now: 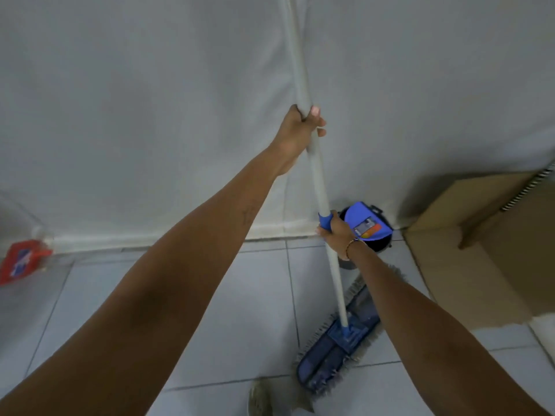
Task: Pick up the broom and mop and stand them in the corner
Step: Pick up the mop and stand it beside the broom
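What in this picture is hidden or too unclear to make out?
- Broom: not seen anywhere in the head view.
- Mop handle: its top is cut off by the upper edge.
- Black bucket: mostly hidden behind the blue dustpan and the right hand.
- Red packet: too blurred to read.
- Left hand: grips the handle, hiding that stretch.

both arms extended forward, bare to above elbow. left hand [295, 130] raised high, near frame centre, fingers wrapped round mop handle [315, 175], thumb tip pressed on front of shaft, wrist bent slightly back. right hand [336, 232] lower and further out, closed round same handle at blue collar, back of hand facing camera, thin bracelet at wrist. left forearm runs diagonal from bottom-left corner; right forearm enters from bottom-right. hands well apart along shaft, left above right
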A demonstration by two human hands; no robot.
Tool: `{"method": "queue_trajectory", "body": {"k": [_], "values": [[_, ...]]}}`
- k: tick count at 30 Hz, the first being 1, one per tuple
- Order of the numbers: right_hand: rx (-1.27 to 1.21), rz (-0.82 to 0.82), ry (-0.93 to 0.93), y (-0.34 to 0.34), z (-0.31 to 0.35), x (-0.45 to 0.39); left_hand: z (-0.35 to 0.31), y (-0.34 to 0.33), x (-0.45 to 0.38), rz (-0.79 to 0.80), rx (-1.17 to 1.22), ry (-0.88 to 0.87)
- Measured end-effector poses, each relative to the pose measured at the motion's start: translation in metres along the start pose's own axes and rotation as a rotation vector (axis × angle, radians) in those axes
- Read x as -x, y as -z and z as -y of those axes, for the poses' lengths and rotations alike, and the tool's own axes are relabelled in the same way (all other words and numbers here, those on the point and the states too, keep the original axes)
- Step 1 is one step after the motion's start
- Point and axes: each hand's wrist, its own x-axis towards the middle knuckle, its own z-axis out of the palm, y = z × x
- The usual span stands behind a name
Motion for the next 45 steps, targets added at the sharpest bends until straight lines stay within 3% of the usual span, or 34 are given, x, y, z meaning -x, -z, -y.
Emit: {"method": "queue_trajectory", "body": {"k": [7, 16, 27, 37, 45], "values": [[-0.122, -0.248, -0.007, 0.080, -0.017, 0.051, -0.065, -0.111, 0.004, 0.296, -0.021, -0.187], [-0.224, -0.459, -0.087, 0.191, -0.113, 0.107, -0.078, -0.299, 0.016, 0.570, -0.163, -0.254], [-0.368, -0.546, -0.098, 0.355, -0.224, 0.137, -0.090, -0.509, -0.001, 0.600, -0.222, -0.365], [-0.343, -0.536, -0.112, 0.442, -0.273, 0.094, -0.089, -0.594, -0.064, 0.616, -0.222, -0.379], [-0.313, -0.540, -0.162, 0.527, -0.316, 0.005, -0.073, -0.662, -0.177, 0.579, -0.220, -0.362]]}}
